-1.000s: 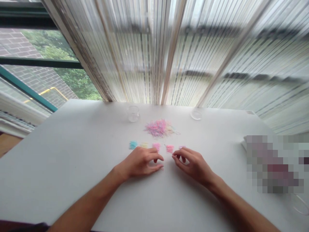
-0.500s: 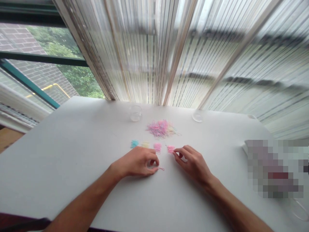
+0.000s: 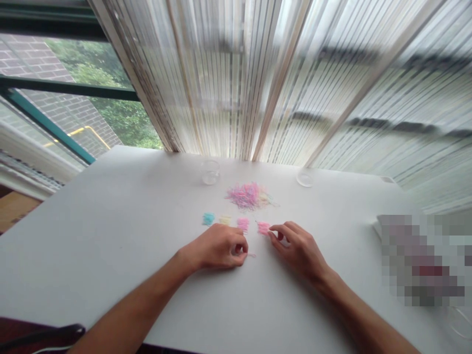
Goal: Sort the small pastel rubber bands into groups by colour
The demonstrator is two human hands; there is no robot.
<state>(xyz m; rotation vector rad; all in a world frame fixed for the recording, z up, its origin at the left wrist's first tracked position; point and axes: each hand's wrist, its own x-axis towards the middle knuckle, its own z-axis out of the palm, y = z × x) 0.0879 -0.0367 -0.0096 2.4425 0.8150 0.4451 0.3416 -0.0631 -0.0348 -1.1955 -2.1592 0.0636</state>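
Note:
Thumb and index finger of my left hand (image 3: 221,248) are pinched on a thin pink looped piece (image 3: 252,255), like a small clip or pin, whose end sticks out to the right. My right hand (image 3: 300,246) has its fingertips drawn together at the right edge of a small pink stack (image 3: 263,227); whether a piece is between them is too small to tell. To the left lie a second pink stack (image 3: 243,224), a pale yellow stack (image 3: 225,220) partly behind my left hand, and a blue stack (image 3: 208,219). Behind them is a loose heap of pastel pieces (image 3: 246,195).
On the white table (image 3: 121,236), a clear round container (image 3: 210,173) stands behind the heap to the left, and a clear lid (image 3: 305,180) lies to the right. A blurred-out object (image 3: 416,265) is at the far right. A curtain (image 3: 221,98) hangs along the back edge.
The view has shifted slightly, so everything appears a little further right. The pink piece in my left hand lies at a slightly different angle. My right hand stays by the pink stack.

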